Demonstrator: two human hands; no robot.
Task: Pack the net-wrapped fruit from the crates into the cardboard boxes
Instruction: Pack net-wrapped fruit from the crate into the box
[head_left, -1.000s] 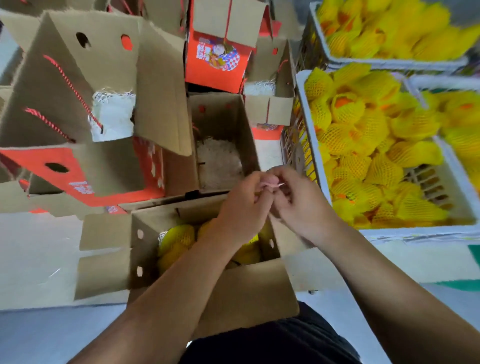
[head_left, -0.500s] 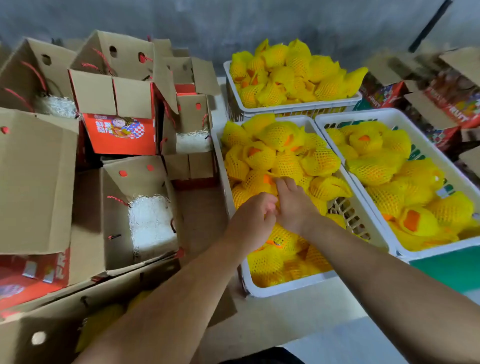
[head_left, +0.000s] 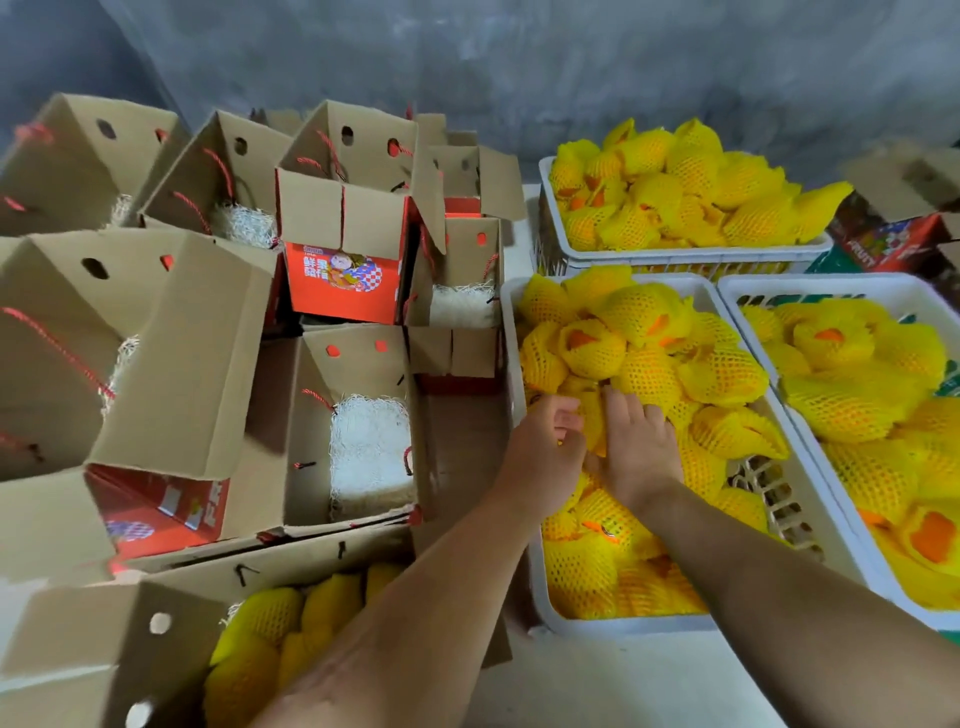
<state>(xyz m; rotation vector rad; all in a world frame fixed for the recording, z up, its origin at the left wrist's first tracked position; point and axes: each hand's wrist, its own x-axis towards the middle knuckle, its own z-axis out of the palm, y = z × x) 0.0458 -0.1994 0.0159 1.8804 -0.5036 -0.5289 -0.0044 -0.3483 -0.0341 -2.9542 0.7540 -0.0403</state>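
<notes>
So I'm seeing both hands in the middle white plastic crate (head_left: 524, 571) at about 3 o'clock, right hand (head_left: 636, 457) flat with fingers straight on the yellow foam-net-wrapped fruit (head_left: 649, 374), left hand (head_left: 543, 457) fingers loosely curled, can't tell if gripping.

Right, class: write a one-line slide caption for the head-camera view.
Both hands, left hand and right hand, reach into the middle crate of net-wrapped fruit beside open cardboard boxes.

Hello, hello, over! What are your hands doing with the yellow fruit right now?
Both hands in the middle crate. Left hand curled, right hand flat on net-wrapped fruit. Near box part full. Nothing blocking.
</notes>
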